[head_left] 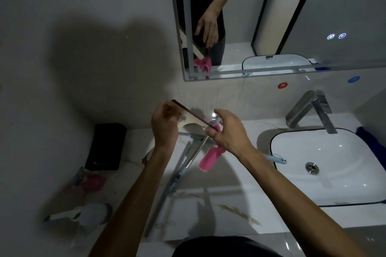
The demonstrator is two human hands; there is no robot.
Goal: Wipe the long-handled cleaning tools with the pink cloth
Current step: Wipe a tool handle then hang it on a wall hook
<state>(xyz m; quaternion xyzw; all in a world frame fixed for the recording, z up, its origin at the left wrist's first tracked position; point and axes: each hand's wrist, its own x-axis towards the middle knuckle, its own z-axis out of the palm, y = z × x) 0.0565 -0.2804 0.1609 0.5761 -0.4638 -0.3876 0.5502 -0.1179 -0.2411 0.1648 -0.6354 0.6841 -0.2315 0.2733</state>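
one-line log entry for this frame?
left hand: holds squeegee blade | right hand: pinches pink cloth on blade | state: wiping above counter

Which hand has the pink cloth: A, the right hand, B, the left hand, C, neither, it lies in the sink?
A: the pink cloth hangs from the right hand, pinched against the tool's blade, while the left hand grips the blade's other end.

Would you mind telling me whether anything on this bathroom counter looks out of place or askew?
Yes: the long-handled tools lie crossed at angles over the counter, and one handle end overhangs the sink rim. At the counter's left, a white bottle lies on its side by some blurred clutter. I see no spill or damage.
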